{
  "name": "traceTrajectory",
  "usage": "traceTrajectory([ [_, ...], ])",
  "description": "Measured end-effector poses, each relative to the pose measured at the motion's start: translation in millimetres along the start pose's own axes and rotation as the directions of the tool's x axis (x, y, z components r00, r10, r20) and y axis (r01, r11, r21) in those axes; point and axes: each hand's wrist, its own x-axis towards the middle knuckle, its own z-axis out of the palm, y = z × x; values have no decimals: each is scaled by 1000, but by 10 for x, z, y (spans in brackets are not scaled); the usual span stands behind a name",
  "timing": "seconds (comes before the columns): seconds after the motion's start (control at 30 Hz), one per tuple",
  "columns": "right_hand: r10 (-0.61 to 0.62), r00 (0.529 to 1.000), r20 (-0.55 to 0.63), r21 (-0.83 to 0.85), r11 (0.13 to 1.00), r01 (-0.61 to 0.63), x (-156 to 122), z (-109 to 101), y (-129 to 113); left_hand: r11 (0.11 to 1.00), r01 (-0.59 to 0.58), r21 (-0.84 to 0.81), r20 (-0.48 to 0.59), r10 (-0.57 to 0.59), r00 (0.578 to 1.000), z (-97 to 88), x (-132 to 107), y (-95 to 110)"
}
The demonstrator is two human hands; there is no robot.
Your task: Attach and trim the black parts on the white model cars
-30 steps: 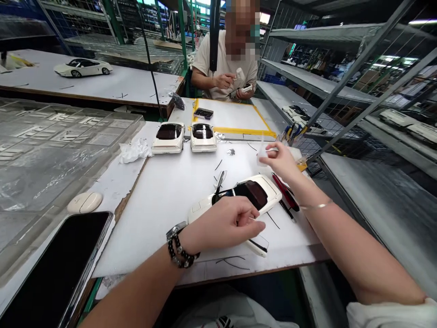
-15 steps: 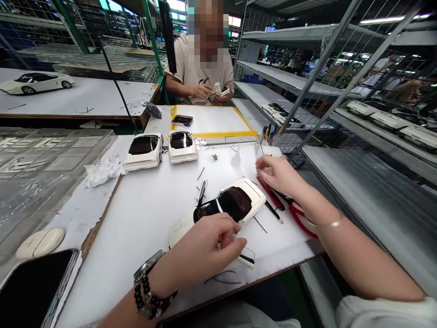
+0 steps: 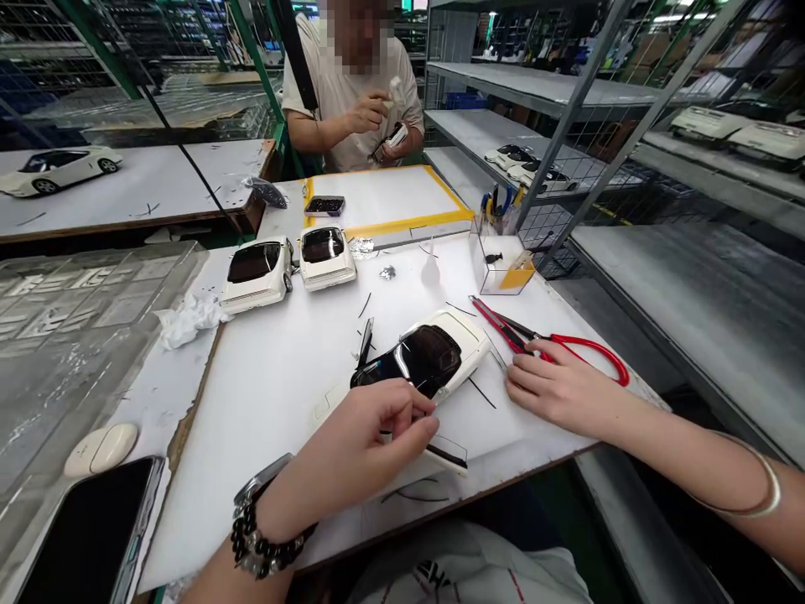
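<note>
One glossy white model car with black glass (image 3: 433, 356), two doors swung open, stands askew on the white-topped table (image 3: 270, 394), its near side partly behind the left hand (image 3: 355, 440), whose grip is thumb toward forefinger, contents cannot be told. Right hand (image 3: 559, 390): one, palm down, fingers bent beside one slim red cutter (image 3: 496, 323) and one red-handled pair of pliers (image 3: 591, 342); whether its grip is clenched or released cannot be told. Farther back: two white model cars (image 3: 328, 258), one clear plastic tool box (image 3: 503, 273).
</note>
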Motion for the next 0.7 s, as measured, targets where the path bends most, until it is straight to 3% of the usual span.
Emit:
traceTrajectory([
  [0.13, -81, 995, -51, -1, 997, 81, -24, -155, -45, 1000, 23, -13, 18, -23, 1000, -7, 17, 2],
  [0.23, 59, 975, -212, 125, 992, -32, -53, -252, -109, 1000, 16, -10, 16, -16, 1000, -7, 28, 0],
  [0.27, 162, 946, -282, 223, 970, -99, -64, -268, -136, 1000, 14, -6, 14, -13, 1000, -7, 29, 0],
  [0.33, 409, 829, -381, 449, 866, -221, -86, -266, -198, 1000, 9, 4, 9, -9, 1000, -6, 24, 3],
  [0.4, 598, 712, -369, 578, 747, -328, -107, -223, -268, 1000, 2, 15, 11, -2, 1000, -5, 17, 7],
  [0.5, 740, 623, -254, 605, 624, -495, -124, -158, -386, 999, -1, 34, 10, 0, 1000, -4, 11, 10],
  [0.53, 802, 546, -244, 637, 557, -533, -116, -152, -432, 999, -2, 42, 11, 1, 1000, -5, 11, 9],
  [0.57, 871, 422, -251, 711, 461, -531, -96, -154, -484, 999, -3, 49, 13, 2, 1000, -6, 11, 8],
  [0.63, 971, 108, -214, 904, 239, -355, -14, -172, -604, 998, -3, 62, 26, 2, 1000, -11, 9, 3],
  [0.67, 991, 4, -137, 970, 135, -202, 48, -179, -671, 998, -3, 67, 34, 1, 999, -14, 8, 1],
  [0.7, 999, -15, -39, 998, 38, -50, 118, -180, -739, 997, -4, 73, 40, 1, 999, -18, 5, 0],
])
